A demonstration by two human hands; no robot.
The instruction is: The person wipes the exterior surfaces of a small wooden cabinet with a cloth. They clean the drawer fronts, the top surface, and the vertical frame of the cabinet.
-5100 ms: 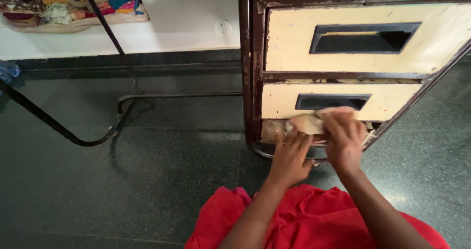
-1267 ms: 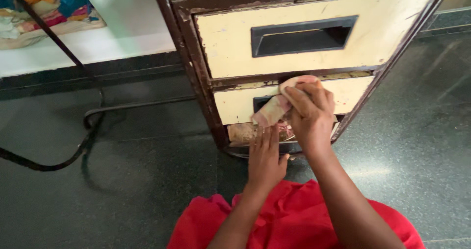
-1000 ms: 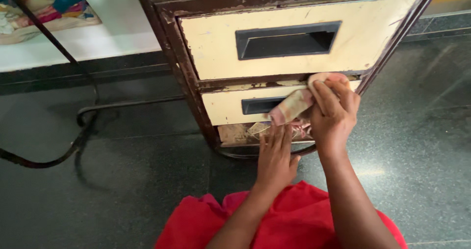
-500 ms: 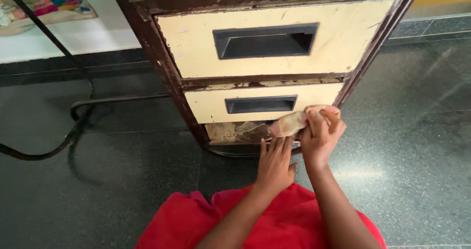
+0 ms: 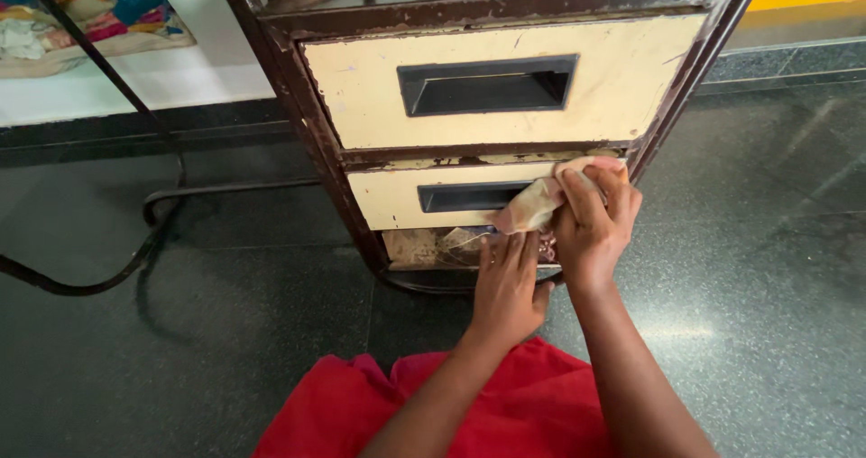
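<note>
1. The right hand (image 5: 591,228) grips a crumpled beige cloth (image 5: 532,207), pressing it against the lower drawer (image 5: 397,201) at its right end
2. The left hand (image 5: 508,286) lies flat, fingers together, on the open bottom shelf (image 5: 419,246) of the cabinet (image 5: 307,115)
3. The upper drawer (image 5: 361,88) is closed
4. A red garment (image 5: 505,404) covers the lap

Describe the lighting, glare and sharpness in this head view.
Head view: soft daylight; pale glare patch on the dark floor right of the right hand; dim shadow beneath the pipe frame; cloth and drawer fronts sharp; cabinet edges splay from wide-angle distortion.
</note>
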